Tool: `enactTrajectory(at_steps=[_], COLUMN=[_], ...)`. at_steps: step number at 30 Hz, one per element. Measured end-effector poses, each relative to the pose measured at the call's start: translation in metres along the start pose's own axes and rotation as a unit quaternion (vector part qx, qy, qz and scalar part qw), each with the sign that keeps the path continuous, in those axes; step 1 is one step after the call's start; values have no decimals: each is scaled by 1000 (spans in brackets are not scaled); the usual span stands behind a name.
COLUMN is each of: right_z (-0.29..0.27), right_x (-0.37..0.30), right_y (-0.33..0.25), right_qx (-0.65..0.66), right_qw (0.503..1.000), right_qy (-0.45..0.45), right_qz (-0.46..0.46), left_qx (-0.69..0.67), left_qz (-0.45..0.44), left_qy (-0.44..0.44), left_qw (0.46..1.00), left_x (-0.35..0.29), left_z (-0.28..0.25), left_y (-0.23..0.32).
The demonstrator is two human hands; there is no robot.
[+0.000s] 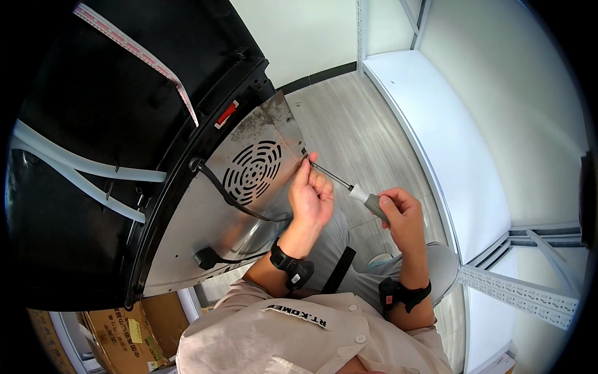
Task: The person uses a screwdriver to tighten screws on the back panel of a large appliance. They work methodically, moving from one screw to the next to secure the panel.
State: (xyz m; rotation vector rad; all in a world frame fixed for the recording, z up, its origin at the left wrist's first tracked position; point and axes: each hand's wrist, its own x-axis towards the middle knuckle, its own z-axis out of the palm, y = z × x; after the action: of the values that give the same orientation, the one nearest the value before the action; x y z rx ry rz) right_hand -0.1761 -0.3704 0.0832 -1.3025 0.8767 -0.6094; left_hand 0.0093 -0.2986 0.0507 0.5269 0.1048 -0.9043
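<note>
A screwdriver (361, 194) with a grey and white handle is gripped by my right hand (403, 215), its thin shaft slanting up and left. The shaft's tip meets the right edge of a shiny metal panel (205, 209), near a corner. There my left hand (313, 198) is closed, thumb and forefinger pinched around the tip. Whatever sits between those fingertips is too small to make out. Round vent slots (253, 174) are cut into the panel, left of my left hand. A black cord (227, 198) runs across the panel toward my left wrist.
The panel belongs to a large black appliance (81, 81) with a red switch (227, 115), two pale hoses (87, 161) and a measuring tape strip (137, 50). A black plug (204, 258) lies below. White shelving (436, 137) stands right; cardboard boxes (112, 336) sit lower left.
</note>
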Motion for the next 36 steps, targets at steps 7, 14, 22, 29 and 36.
enactTrajectory(at_steps=[7, 14, 22, 29, 36], right_z=[-9, -23, -15, -6, 3], right_x=[-1, -1, 3, 6, 11], right_y=[0, -4, 9, 16, 33], right_qx=[-24, -51, -77, -129, -146], right_qw=[1000, 998, 996, 990, 988], right_qy=[12, 39, 46, 58, 54], right_qz=[-14, 1, -6, -17, -12], left_qx=[39, 4, 24, 50, 87], left_qz=[15, -36, -110, -126, -122], left_qy=[25, 23, 6, -3, 48], left_qw=[999, 999, 994, 991, 988], left_x=[1, 1, 2, 7, 10], left_z=[-2, -22, -33, -53, -59], left_y=[-2, -6, -16, -24, -22])
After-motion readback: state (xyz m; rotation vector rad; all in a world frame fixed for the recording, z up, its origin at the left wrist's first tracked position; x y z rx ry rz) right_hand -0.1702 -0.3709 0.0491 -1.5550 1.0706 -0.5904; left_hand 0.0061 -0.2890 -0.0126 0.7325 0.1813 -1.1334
